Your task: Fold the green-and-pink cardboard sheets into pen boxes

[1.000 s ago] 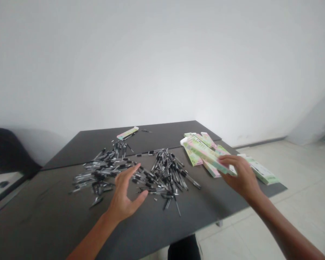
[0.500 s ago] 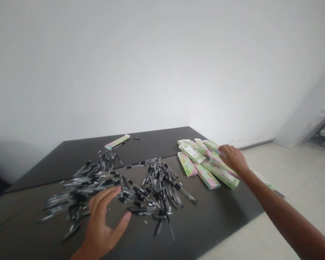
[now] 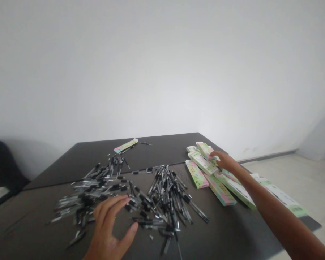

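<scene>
My left hand (image 3: 110, 225), palm inward with thumb and fingers apart, holds nothing. It hovers at the near edge of a loose pile of black and clear pens (image 3: 90, 196). A second heap of pens (image 3: 169, 193) lies just to its right. Over the stack of boxes at the right, my right hand (image 3: 224, 161) has its fingers closed at the end of a green and pink pen box (image 3: 205, 148). The fingertips are partly hidden. Under and around this hand are several similar boxes, among them a white-faced box (image 3: 202, 162) and a flat box (image 3: 197, 174).
One green and pink box (image 3: 126, 146) lies at the back of the black table (image 3: 167, 144), with a few pens beside it. A white and green box (image 3: 283, 196) lies by the right table edge. A dark chair (image 3: 5, 166) stands at the left.
My right hand has moved left over the box stack, closing on a box there. My left hand keeps its spread pose near the pens. The view has shifted slightly.
</scene>
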`<action>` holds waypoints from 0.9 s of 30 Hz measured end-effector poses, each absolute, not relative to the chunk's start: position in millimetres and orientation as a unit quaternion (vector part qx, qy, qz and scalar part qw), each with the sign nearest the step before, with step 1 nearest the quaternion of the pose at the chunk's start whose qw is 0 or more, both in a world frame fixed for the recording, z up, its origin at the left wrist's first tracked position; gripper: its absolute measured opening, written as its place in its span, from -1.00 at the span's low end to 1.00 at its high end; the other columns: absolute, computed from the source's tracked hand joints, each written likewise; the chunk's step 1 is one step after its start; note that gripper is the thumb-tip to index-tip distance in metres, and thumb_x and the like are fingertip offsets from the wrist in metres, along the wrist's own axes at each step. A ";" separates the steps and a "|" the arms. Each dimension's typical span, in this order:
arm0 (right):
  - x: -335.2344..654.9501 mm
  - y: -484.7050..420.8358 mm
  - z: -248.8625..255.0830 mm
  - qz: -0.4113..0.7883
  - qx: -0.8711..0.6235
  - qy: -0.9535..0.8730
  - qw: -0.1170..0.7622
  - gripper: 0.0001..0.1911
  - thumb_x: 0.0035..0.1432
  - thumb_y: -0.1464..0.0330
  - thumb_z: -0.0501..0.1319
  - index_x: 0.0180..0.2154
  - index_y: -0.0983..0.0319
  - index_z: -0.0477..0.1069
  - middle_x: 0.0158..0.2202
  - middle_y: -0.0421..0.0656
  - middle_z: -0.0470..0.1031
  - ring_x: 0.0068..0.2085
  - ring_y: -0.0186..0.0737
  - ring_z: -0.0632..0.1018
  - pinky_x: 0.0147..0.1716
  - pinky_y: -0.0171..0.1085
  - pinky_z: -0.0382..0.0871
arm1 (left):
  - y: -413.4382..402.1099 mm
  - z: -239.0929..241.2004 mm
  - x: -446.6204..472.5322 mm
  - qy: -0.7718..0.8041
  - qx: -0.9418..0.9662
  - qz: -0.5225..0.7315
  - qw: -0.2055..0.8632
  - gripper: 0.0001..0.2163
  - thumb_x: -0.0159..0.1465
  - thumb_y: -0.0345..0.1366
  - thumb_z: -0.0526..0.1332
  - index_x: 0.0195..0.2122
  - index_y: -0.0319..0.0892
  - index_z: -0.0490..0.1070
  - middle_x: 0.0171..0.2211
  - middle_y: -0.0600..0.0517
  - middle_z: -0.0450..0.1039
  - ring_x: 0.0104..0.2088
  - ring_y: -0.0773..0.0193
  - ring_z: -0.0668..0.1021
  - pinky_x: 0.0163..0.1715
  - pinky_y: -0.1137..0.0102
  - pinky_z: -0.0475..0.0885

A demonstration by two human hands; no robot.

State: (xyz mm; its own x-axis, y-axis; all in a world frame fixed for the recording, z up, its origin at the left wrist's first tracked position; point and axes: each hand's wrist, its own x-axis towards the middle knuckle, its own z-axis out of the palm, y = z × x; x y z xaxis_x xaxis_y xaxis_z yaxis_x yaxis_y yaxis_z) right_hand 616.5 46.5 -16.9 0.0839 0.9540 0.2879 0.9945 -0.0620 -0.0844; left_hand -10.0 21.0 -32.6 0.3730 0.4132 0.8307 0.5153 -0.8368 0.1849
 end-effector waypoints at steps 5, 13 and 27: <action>631.0 33.1 -3.9 -0.053 -0.737 -0.657 0.152 -0.69 0.48 0.20 0.32 0.13 0.20 0.55 0.14 -0.03 0.60 0.04 -0.09 0.66 0.06 0.00 0.63 | 23.6 -36.2 -8.2 -0.286 -0.831 -0.477 0.026 -0.57 0.38 -0.29 0.32 0.26 -0.10 0.37 0.12 -0.16 0.48 0.13 -0.07 0.52 0.17 0.06 0.34; 645.2 29.8 3.4 -0.081 -0.770 -0.601 0.199 -0.70 0.48 0.20 0.32 0.12 0.19 0.55 0.13 -0.04 0.62 0.05 -0.09 0.66 0.08 0.00 0.62 | 26.0 -38.7 -9.2 -0.286 -0.826 -0.484 0.038 -0.61 0.38 -0.32 0.30 0.23 -0.09 0.39 0.11 -0.14 0.48 0.12 -0.03 0.51 0.15 0.10 0.35; 613.2 42.1 24.3 -0.190 -0.754 -0.581 0.241 -0.60 0.40 0.24 0.16 0.09 0.23 0.64 0.07 0.14 0.70 0.06 0.22 0.70 0.09 0.12 0.56 | 23.1 -41.8 -9.1 -0.315 -0.819 -0.480 0.006 -0.66 0.46 -0.29 0.19 0.24 -0.07 0.40 0.07 -0.14 0.41 0.08 -0.02 0.47 0.13 0.10 0.34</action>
State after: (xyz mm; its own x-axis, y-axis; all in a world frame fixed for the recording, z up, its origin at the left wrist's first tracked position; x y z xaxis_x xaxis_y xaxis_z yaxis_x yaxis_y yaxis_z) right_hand 613.2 42.1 24.3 0.2532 0.7841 0.5667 0.9674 -0.2095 -0.1423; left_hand -9.1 23.1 -41.8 0.3409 0.5098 0.7899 0.5218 -0.8015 0.2921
